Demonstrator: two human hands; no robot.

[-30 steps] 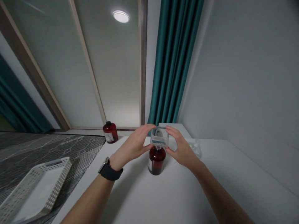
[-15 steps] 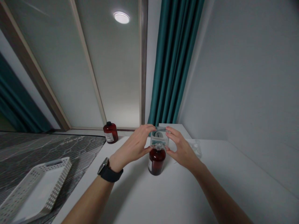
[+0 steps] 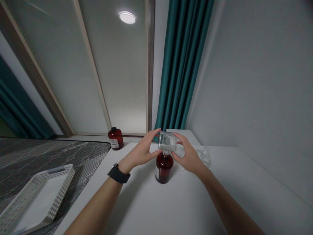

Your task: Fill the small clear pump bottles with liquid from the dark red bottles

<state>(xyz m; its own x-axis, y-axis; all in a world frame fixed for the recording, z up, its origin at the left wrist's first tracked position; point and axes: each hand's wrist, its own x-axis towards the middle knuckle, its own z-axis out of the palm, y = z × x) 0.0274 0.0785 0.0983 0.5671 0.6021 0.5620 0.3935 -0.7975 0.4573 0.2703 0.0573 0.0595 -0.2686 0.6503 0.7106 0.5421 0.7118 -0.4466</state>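
Note:
A dark red bottle [image 3: 163, 167] with a pale label stands on the white table [image 3: 176, 205]. Just above its neck I hold a small clear plastic box [image 3: 167, 141] with something dark inside. My left hand [image 3: 143, 150] pinches the box's left side, thumb below and fingers on top. My right hand [image 3: 187, 154] grips its right side the same way. The box's underside sits close over the bottle's mouth; whether they touch I cannot tell. A black watch is on my left wrist.
A second dark red bottle [image 3: 115, 138] stands at the back left by the window sill. A white perforated tray [image 3: 36, 199] lies on the grey marbled surface at left. Crumpled clear plastic [image 3: 203, 153] lies behind my right hand. Teal curtain [image 3: 181, 65] hangs behind.
Both hands have tilted the clear box so its broad face turns toward me, and raised it slightly over the bottle's neck. The bottles and tray have not moved.

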